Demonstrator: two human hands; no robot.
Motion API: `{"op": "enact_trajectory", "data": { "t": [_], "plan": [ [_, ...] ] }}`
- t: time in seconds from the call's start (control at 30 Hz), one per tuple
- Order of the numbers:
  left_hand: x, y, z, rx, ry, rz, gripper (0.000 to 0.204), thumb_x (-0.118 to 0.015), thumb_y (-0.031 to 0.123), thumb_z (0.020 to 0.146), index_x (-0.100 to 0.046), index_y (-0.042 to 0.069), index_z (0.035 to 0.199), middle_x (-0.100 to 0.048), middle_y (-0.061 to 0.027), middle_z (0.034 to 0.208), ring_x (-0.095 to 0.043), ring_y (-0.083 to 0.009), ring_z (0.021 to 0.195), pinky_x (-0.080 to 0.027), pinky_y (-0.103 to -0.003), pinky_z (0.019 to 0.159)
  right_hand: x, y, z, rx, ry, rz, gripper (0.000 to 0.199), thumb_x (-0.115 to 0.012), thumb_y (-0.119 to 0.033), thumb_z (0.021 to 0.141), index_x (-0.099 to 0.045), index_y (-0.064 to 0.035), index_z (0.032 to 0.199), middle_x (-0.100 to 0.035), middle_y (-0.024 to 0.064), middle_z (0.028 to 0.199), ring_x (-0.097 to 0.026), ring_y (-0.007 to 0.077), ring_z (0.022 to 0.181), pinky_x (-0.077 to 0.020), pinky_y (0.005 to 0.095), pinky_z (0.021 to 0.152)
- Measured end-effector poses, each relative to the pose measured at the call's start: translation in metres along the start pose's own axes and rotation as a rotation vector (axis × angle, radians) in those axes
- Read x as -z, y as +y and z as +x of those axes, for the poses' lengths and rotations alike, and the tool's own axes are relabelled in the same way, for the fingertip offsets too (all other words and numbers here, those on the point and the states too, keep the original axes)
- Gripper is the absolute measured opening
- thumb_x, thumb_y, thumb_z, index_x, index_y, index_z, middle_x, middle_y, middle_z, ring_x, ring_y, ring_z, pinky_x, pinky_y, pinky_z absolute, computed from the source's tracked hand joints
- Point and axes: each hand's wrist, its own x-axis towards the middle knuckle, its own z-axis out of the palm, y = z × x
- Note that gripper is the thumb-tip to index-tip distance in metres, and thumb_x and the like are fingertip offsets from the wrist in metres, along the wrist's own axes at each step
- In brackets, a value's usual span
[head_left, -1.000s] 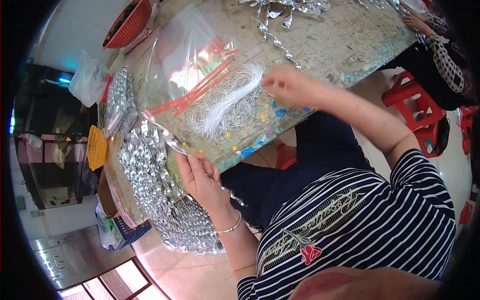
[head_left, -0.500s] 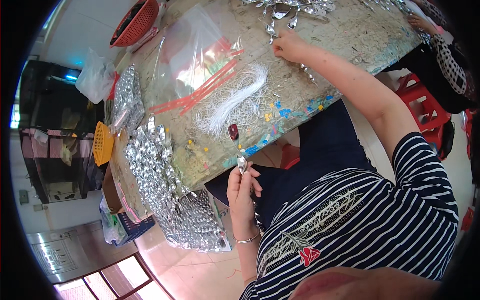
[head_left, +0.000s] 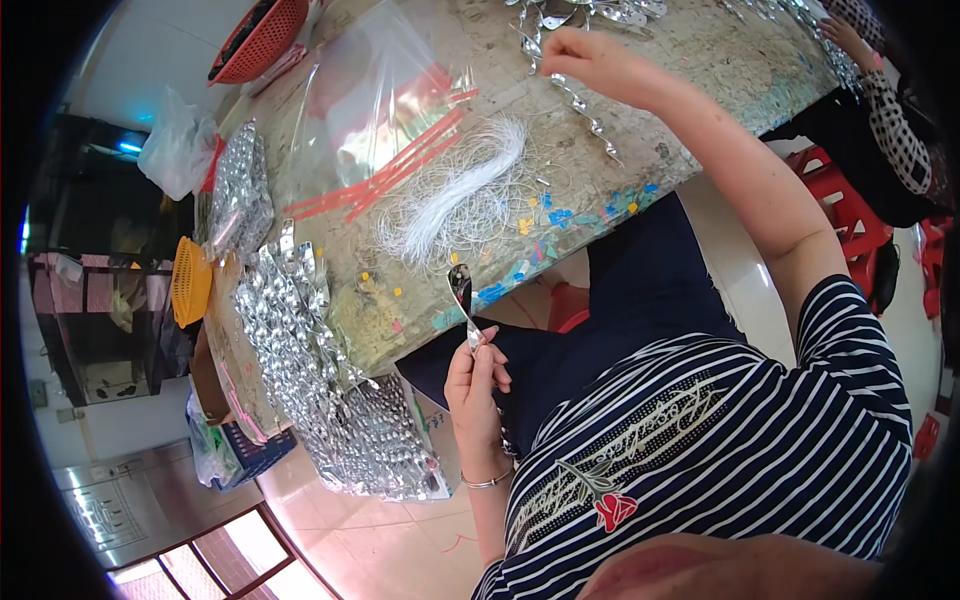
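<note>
Pinched between the fingers of the left hand [head_left: 478, 372], a small silver drop-shaped ornament [head_left: 462, 290] with a dark centre is held up by its thin stem, just in front of the near edge of the tabletop [head_left: 700, 60]. The left hand is closed on that stem, and a thin bangle [head_left: 487, 483] is worn on its wrist. The right hand [head_left: 590, 58] is stretched out to the far side of the tabletop, its fingers curled down onto a strand of silver pieces [head_left: 585, 105] that trails back toward the near edge; whether that strand is actually gripped cannot be told. Just beyond the right hand, a loose heap of silver ornaments [head_left: 590, 12] is seen. Between the two hands, a bundle of white threads [head_left: 455, 195] is laid on the speckled surface, partly fanned out. Beside it, clear plastic bags [head_left: 385, 95] with red sealing strips are spread flat. Along the tabletop's left end, a large pile of linked silver ornaments [head_left: 310, 370] is draped over the edge and down toward the floor. A red basket [head_left: 262, 38] is set at the far corner, and a yellow basket [head_left: 190, 282] is seen further left. Another person's hand [head_left: 838, 32] is seen at the far right of the tabletop, near red plastic stools [head_left: 845, 215].
</note>
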Motion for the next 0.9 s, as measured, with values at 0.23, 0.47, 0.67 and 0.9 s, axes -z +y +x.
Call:
{"op": "enact_trajectory", "data": {
  "t": [0.23,0.47,0.67,0.9],
  "plan": [
    [-0.007,-0.002,-0.002,0.044,-0.055,0.069,0.025,-0.055,0.009,0.095,-0.060,0.000,0.118,-0.056,0.0024,0.081,-0.048,-0.0019,0.062,-0.039,-0.016,0.054,-0.036,0.073,-0.001,0.155,0.047,-0.582,0.012,-0.070,-0.019,0.079,-0.065,-0.0111,0.086,-0.056,0.0074,0.095,-0.052,0.0287,0.100,-0.0441,0.0378,0.087],
    [-0.002,-0.009,-0.006,0.062,-0.036,0.087,0.025,-0.057,0.010,0.094,-0.061,0.002,0.117,-0.056,0.0032,0.080,-0.048,-0.0015,0.062,-0.039,-0.016,0.054,-0.046,0.084,0.005,0.071,0.008,-0.593,0.012,-0.071,-0.019,0.077,-0.066,-0.0119,0.084,-0.052,0.0095,0.106,-0.047,0.0314,0.104,-0.0422,0.0407,0.090],
    [-0.002,-0.008,-0.003,0.059,-0.024,0.084,0.025,-0.057,0.010,0.094,-0.059,-0.002,0.116,-0.056,0.0025,0.080,-0.047,-0.0019,0.061,-0.038,-0.017,0.054,-0.012,0.058,0.004,0.102,0.037,-0.369,0.016,-0.065,-0.025,0.084,-0.065,-0.0093,0.086,-0.058,0.0078,0.095,-0.054,0.0240,0.095,-0.0434,0.0356,0.087],
    [-0.001,-0.004,0.000,0.036,0.015,0.065,0.025,-0.058,0.009,0.093,-0.059,-0.002,0.115,-0.055,0.0030,0.077,-0.046,-0.0020,0.059,-0.037,-0.016,0.052,0.024,-0.031,-0.027,0.057,-0.037,0.178,0.017,-0.051,-0.021,0.098,-0.056,-0.0062,0.094,-0.057,-0.0030,0.080,-0.053,0.0071,0.083,-0.0431,0.0248,0.079]
  ]
}}
